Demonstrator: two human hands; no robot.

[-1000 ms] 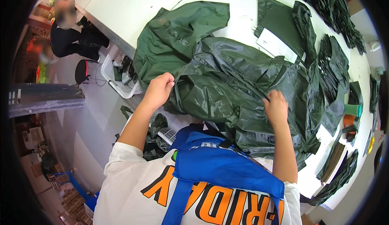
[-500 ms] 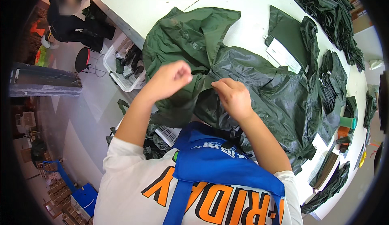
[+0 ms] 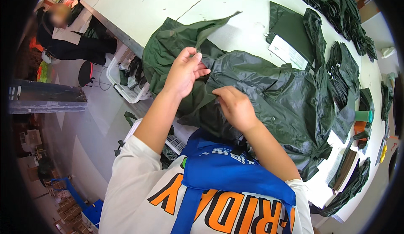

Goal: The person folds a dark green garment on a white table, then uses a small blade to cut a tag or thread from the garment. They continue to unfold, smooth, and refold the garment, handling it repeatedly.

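A dark green raincoat (image 3: 269, 86) of thin, shiny fabric lies crumpled across the near part of the table, its left part bunched up and hanging toward my lap. My left hand (image 3: 185, 74) is at the bunched part, thumb and forefinger pinched on a raised edge of the cloth, the other fingers loosely curled. Just right of it and nearer to me, my right hand (image 3: 236, 106) pinches another edge of the same raincoat between thumb and fingertips. The cloth between the two hands is folded, and part of it is hidden under my hands.
Folded dark green pieces (image 3: 290, 29) with a white paper card (image 3: 288, 52) lie beyond the raincoat. More dark garments (image 3: 343, 15) are piled far right. A green tape roll (image 3: 364, 116) stands at the right. White baskets (image 3: 131, 94) stand left; a seated person (image 3: 78, 44) is beyond.
My left hand has moved right and farther away, from loosely curled above the cloth to its raised edge. The far flap of cloth has lifted and narrowed. My right hand has shifted slightly nearer, still pinching.
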